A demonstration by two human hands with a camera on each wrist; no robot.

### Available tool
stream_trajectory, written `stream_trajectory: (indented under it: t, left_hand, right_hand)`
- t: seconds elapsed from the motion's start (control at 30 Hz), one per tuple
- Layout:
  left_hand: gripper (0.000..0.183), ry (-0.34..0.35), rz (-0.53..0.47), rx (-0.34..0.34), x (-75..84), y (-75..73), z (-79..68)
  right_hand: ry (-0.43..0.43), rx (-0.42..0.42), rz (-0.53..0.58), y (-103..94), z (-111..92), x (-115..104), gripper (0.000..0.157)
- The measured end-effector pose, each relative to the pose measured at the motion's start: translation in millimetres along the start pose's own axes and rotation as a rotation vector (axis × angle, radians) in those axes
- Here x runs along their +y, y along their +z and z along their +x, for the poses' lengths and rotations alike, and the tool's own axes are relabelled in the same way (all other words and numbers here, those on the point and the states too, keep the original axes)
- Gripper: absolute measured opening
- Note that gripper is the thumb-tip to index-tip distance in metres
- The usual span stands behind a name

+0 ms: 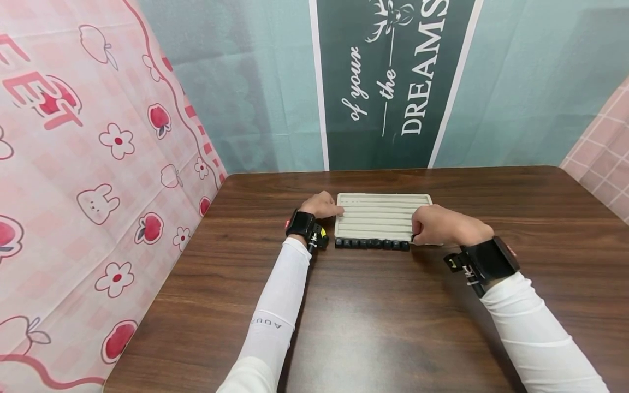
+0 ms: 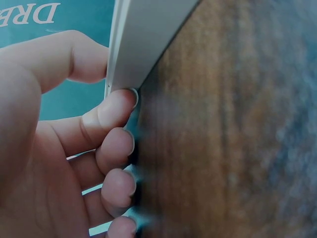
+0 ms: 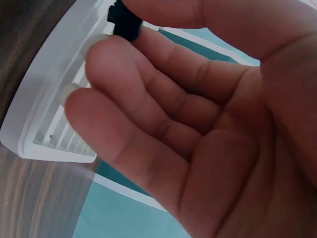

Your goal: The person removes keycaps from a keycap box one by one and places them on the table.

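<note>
A cream ridged tray (image 1: 383, 214) lies on the table, its long grooves running left to right. Along its front edge stands a row of small black keycap-like pieces (image 1: 372, 244). My left hand (image 1: 321, 206) grips the tray's left edge; in the left wrist view the thumb and forefinger pinch the tray wall (image 2: 143, 39), the other fingers curled below. At the row's right end, over the tray's front right corner, is my right hand (image 1: 444, 225). Between its thumb and forefinger it pinches one black keycap-like piece (image 3: 126, 21), with the other fingers bent over the tray.
The brown wooden table (image 1: 363, 316) extends around the tray. A teal curtain with lettering (image 1: 265, 87) hangs behind its far edge. Pink patterned cloth (image 1: 98, 180) hangs on the left, and a pink tiled surface (image 1: 601, 158) stands at the right.
</note>
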State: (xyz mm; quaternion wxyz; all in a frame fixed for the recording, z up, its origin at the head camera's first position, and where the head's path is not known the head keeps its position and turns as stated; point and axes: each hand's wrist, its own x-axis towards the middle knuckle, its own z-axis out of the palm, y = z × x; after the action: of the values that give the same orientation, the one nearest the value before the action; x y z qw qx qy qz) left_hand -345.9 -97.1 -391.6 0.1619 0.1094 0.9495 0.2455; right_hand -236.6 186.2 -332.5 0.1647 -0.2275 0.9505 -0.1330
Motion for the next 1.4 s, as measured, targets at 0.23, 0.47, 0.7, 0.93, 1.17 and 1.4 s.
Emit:
stream_trajectory:
  t: [0.23,0.47,0.7,0.93,1.17,1.4]
  left_hand:
    - [0.049,-0.002,0.0,-0.001,-0.4,0.0,0.4]
    - [0.049,-0.007,-0.003,0.006,0.1,-0.6,-0.7]
    - [0.048,-0.014,0.0,-0.001,-0.1,-1.2,0.1]
    - [0.049,-0.01,0.007,0.005,1.5,-1.0,-0.5]
    - [0.049,-0.005,0.013,0.006,1.9,-1.3,-1.9]
    - [0.049,-0.002,0.01,0.005,2.0,-0.9,-2.0]
  right_hand:
    - [-0.004,-0.083,0.056,5.1,0.7,-1.0,0.026]
    - [0.016,-0.074,0.017,9.8,1.9,-1.8,0.024]
    - [0.023,-0.027,-0.03,14.0,2.8,-6.2,0.023]
    - [0.03,-0.004,-0.057,14.8,3.7,-7.1,0.013]
    - [0.028,0.016,-0.044,15.7,3.7,-7.8,0.017]
    - [0.042,0.001,-0.029,15.1,2.9,-8.4,0.018]
